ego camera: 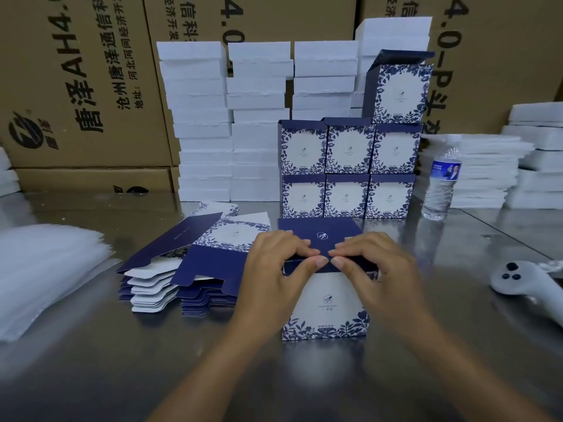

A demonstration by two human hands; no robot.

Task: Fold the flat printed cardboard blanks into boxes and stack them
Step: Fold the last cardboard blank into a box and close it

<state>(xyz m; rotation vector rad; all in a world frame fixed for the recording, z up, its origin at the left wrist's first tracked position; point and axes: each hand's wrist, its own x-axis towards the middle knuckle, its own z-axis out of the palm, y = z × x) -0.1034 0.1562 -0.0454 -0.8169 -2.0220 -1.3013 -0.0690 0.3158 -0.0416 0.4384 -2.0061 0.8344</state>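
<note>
The box [326, 303] in work stands upright on the steel table [122, 360], directly in front of the person, with its white-and-blue printed face toward them. Its dark blue lid [320, 236] is folded over the top opening.

The left hand [274, 269] and the right hand [380, 269] meet at the front edge of the lid. On each hand the fingers curl over the top and the thumb sits below, pinching the lid's front fold. The two thumb tips are nearly touching at the middle of the edge. Whether the tuck flap is fully inserted cannot be told.

The pile of flat blanks [195, 269] lies just beside the left hand, fanned out, with the upper sheets partly lifted.

Behind the box, the finished boxes [347, 172] stand in two rows of three, one row on the other. A seventh box [399, 92] sits on the right-hand column with its lid raised.

Other items:
- Stacks of white foam blocks [228, 123] behind and left of the finished boxes
- A water bottle [441, 184], upright, just right of the finished boxes
- A white controller [524, 281] on the table, well apart from the right hand
- A pile of clear plastic bags [45, 269] at the left edge
- Brown cartons [76, 86] along the back
</note>
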